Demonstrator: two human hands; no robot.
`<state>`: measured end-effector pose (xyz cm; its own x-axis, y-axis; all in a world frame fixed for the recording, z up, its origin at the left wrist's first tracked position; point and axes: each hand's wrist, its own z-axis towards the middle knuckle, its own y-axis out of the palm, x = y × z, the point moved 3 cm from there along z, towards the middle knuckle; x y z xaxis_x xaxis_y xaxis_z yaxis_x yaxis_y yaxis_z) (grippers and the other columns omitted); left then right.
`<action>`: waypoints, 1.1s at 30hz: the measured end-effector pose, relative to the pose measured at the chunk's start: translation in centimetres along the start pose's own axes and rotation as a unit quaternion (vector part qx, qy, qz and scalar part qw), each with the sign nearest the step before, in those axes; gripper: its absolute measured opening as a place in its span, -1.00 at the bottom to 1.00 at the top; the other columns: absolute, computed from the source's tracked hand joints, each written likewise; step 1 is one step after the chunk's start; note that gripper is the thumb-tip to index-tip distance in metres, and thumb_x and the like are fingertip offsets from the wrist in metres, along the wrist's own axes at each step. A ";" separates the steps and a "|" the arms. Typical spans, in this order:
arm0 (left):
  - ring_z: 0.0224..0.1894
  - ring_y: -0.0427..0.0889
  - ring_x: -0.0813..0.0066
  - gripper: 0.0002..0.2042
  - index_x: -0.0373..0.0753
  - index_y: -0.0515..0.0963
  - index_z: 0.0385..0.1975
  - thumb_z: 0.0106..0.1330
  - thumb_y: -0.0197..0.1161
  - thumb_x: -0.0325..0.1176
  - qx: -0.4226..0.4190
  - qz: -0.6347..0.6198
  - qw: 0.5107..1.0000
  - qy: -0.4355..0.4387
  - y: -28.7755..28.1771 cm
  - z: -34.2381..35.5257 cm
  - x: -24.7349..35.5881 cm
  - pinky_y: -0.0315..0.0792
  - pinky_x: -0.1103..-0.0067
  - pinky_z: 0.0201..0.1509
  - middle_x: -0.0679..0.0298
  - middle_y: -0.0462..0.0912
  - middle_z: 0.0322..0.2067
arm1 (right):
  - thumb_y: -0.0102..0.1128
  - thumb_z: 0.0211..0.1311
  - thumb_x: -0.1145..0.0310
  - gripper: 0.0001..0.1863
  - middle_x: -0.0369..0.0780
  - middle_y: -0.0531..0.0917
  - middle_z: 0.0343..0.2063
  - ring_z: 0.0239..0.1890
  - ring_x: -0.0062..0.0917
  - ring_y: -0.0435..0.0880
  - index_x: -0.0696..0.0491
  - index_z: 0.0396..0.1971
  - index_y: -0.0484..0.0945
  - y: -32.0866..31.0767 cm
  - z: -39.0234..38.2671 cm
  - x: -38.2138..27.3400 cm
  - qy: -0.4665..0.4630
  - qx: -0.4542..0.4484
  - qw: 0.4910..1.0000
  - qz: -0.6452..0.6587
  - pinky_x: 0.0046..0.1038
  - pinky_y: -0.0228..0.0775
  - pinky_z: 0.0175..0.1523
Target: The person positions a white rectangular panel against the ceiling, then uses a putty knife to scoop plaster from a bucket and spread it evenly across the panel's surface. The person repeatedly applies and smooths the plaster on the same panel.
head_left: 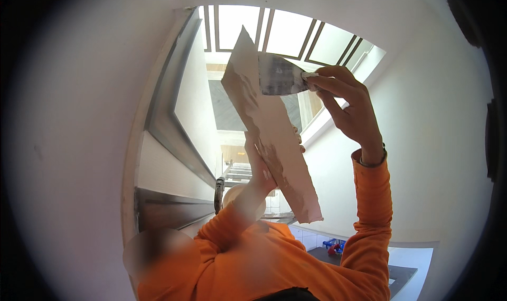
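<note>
My left hand [260, 166] grips a long brownish board [266, 116] from behind and holds it up tilted; smears of pale filler cover its face. My right hand [346, 103] is shut on the handle of a wide putty knife [280, 76]. The knife's grey, filler-stained blade lies flat against the board's upper right edge. Both of my arms wear orange sleeves [372, 206], and a dark band sits on my right wrist.
White walls close in on both sides. A grey-framed door or panel [174, 121] stands at the left. Bright window panes [288, 31] fill the top. Steps [238, 171] show behind the board. A dark counter [398, 274] with blue and red items lies at the lower right.
</note>
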<state>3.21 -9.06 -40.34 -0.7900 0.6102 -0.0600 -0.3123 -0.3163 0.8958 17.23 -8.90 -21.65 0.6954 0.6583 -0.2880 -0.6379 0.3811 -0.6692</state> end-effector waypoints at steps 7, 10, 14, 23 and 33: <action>0.10 0.56 0.17 -0.14 -0.19 0.36 0.32 0.36 -0.12 0.50 0.026 0.014 0.999 -0.011 -0.1 -0.6 -0.8 0.58 0.17 0.15 0.09 0.51 0.08 | 0.22 0.26 0.69 -0.60 -0.21 0.71 -0.12 -0.06 -0.35 0.70 0.00 0.04 0.69 0.5 2.5 1.3 -0.014 0.017 1.000 0.018 -0.35 0.59 0.04; 0.08 0.60 0.17 -0.13 -0.19 0.35 0.33 0.35 -0.15 0.52 0.004 -0.015 1.000 -0.011 0.0 -0.6 -0.7 0.61 0.17 0.13 0.10 0.51 0.09 | 0.20 0.26 0.67 -0.62 -0.22 0.69 -0.13 -0.09 -0.31 0.69 -0.01 0.02 0.68 0.2 3.2 0.2 -0.043 0.007 0.998 -0.044 -0.31 0.58 0.01; 0.06 0.64 0.15 -0.11 -0.18 0.32 0.34 0.34 -0.16 0.53 0.054 0.078 0.995 0.040 -0.8 -0.3 0.4 0.65 0.19 0.06 0.10 0.51 0.10 | 0.19 0.18 0.66 -0.61 -0.23 0.65 -0.17 -0.07 -0.29 0.62 -0.04 -0.02 0.67 -0.9 3.7 -3.7 -0.071 -0.045 0.984 -0.160 -0.26 0.52 0.07; 0.02 0.67 0.31 -0.08 -0.24 0.40 0.30 0.40 -0.39 0.53 0.054 0.167 0.984 0.020 1.3 -0.5 0.9 0.58 0.40 0.08 0.19 0.64 -0.04 | 0.16 0.16 0.71 -0.57 -0.28 0.65 -0.08 0.06 -0.31 0.58 -0.08 -0.04 0.66 -1.5 5.6 -3.4 -0.155 -0.076 0.961 -0.216 -0.08 0.31 0.37; 0.01 0.67 0.38 -0.05 -0.23 0.38 0.32 0.38 -0.41 0.56 0.057 0.222 0.973 0.000 0.5 -1.2 0.8 0.62 0.41 0.00 0.19 0.64 -0.02 | 0.19 0.15 0.73 -0.54 -0.28 0.65 -0.07 0.05 -0.31 0.59 -0.13 -0.04 0.70 -2.6 7.6 -2.1 -0.200 -0.045 0.949 -0.241 -0.08 0.29 0.36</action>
<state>1.84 -9.59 -40.44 -0.8336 0.4315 0.3450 0.1206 -0.4673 0.8758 14.92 -6.29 -14.11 0.7065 0.6228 0.3362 -0.2347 0.6544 -0.7188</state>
